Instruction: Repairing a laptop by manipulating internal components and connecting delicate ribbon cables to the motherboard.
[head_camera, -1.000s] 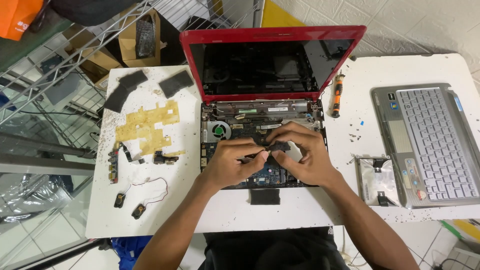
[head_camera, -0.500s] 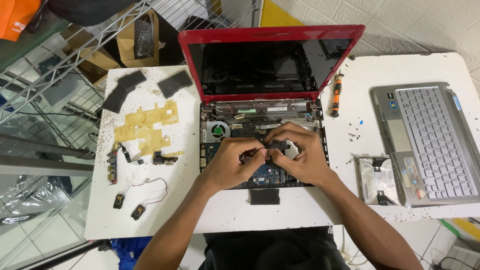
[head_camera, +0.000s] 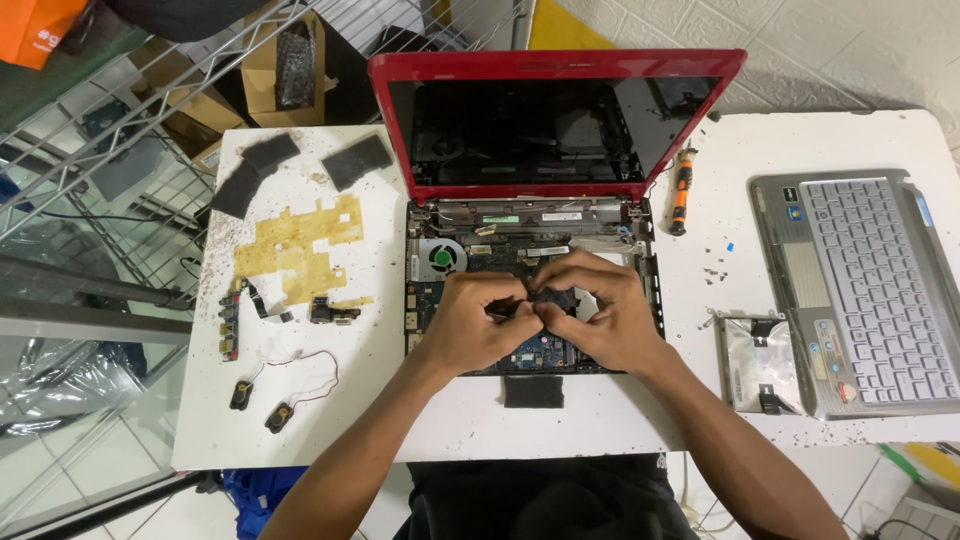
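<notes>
Hands have drawn closer together than half a second ago: the white gap that showed under the right fingers is now nearly covered, and both sets of fingertips meet on a small dark part (head_camera: 553, 299) over the middle of the opened laptop base (head_camera: 428, 290). The left hand (head_camera: 473, 322) is curled, thumb and forefinger pinched on the part's left end; the right hand (head_camera: 603, 318) is clamped on its right end, fingers bent over it. The part is black and small, mostly hidden by the fingers, so I cannot tell its exact shape.

Nearest the desk's front edge lies a black pad (head_camera: 533, 391), just below the base. Toward the front left corner sit two small speakers joined by a thin red wire (head_camera: 265, 402). At the right side rest a silver drive caddy (head_camera: 757, 362) and, beside it, a grey keyboard cover (head_camera: 868, 290).

The base lies in the middle of the desk, its blue board and round fan (head_camera: 441, 256) bare. Left of it is a yellow sheet (head_camera: 297, 246), with two black foam pieces (head_camera: 356, 161) toward the far left corner. An orange screwdriver (head_camera: 681, 188) lies beside the red-framed screen (head_camera: 555, 120), which stands open at the far edge.
</notes>
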